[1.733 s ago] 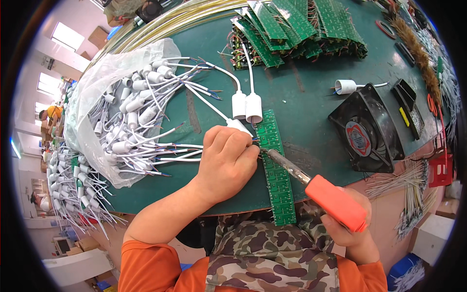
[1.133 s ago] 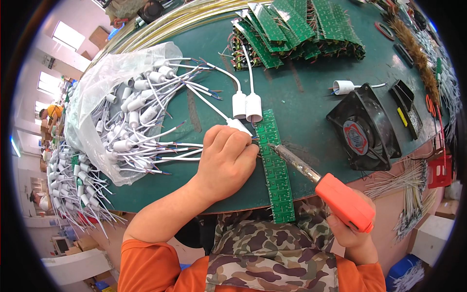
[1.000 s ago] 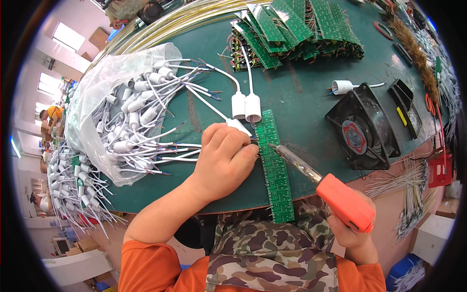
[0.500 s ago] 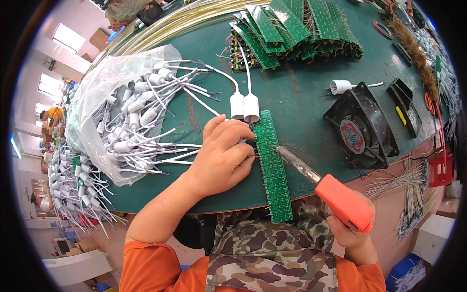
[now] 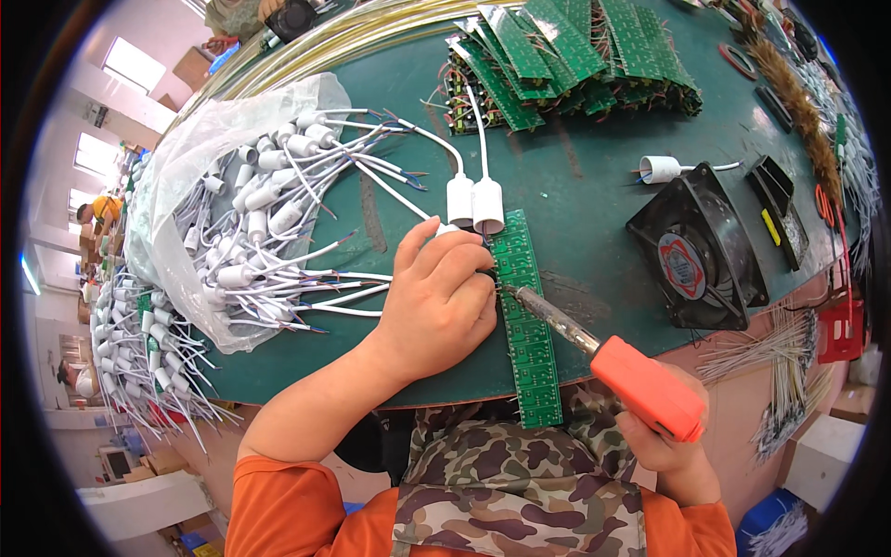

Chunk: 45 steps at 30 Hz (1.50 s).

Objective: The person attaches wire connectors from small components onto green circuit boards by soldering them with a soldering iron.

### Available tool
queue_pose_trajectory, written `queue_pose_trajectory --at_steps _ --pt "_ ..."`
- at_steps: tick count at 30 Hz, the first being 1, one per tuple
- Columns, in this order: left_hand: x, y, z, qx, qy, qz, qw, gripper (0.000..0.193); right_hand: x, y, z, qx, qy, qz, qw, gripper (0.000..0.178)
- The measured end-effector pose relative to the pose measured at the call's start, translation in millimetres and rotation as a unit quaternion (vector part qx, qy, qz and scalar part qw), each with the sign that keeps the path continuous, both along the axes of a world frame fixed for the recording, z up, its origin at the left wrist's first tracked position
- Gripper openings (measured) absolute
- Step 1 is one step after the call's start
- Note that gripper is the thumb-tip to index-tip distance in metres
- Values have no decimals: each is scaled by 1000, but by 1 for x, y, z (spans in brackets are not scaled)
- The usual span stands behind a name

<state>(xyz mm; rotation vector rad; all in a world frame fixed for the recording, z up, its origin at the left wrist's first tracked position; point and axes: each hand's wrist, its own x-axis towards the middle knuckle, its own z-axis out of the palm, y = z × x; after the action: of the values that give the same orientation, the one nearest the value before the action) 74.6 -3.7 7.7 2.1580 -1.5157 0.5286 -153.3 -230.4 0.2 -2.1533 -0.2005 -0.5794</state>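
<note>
At the near edge of the counter (image 5: 575, 195), in front of a camouflage apron (image 5: 520, 469), the right hand (image 5: 664, 453) is wrapped firmly around the orange grip of a soldering iron (image 5: 645, 385). The iron's tip, which was farther in over the narrow green circuit board (image 5: 531, 343) half a second ago, has shifted left to the board's long left edge, by the other hand's fingertips. The board lies lengthwise away from the person, its near end jutting past the counter's edge.

The left hand (image 5: 441, 302) is half curled beside that edge, one finger raised over a white lamp holder (image 5: 447, 229) that was in plainer view in the earliest frame. Its knuckles block sight of the wire ends, so whether the fingertips are pinching anything cannot be told.

Just beyond, two more white lamp holders (image 5: 473, 202) sit side by side, crowding the board's far end. To the left, a clear plastic bag (image 5: 158, 255) spills a tangle of similar holders, their leads reaching almost to the left hand. On the right stand a black fan (image 5: 701, 255) and, behind it, a single loose holder (image 5: 659, 169). Farthest off, stacked green boards (image 5: 566, 56) and yellowish rods (image 5: 325, 48) line the back.
</note>
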Motion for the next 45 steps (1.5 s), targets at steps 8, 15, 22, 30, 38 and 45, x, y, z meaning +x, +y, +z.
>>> queue_pose_trajectory --at_steps 8,15,22,30,38,45 --pt "0 -1 1 4 2 -1 1000 14 5 1 6 -21 -4 -3 1000 61" --pt "0 0 5 11 8 -8 1000 17 11 4 19 -63 -3 -11 998 64" --pt "0 0 5 14 1 -7 1000 17 13 5 25 -60 -8 -2 998 62" --pt "1 -1 3 14 -4 -6 1000 11 -2 -4 11 -2 0 3 1000 60" --pt "1 0 5 16 -1 -10 1000 16 -10 -3 21 -26 14 -28 999 59" --pt "0 -1 6 16 -5 -4 1000 15 -17 -1 16 -48 -8 -46 998 60"
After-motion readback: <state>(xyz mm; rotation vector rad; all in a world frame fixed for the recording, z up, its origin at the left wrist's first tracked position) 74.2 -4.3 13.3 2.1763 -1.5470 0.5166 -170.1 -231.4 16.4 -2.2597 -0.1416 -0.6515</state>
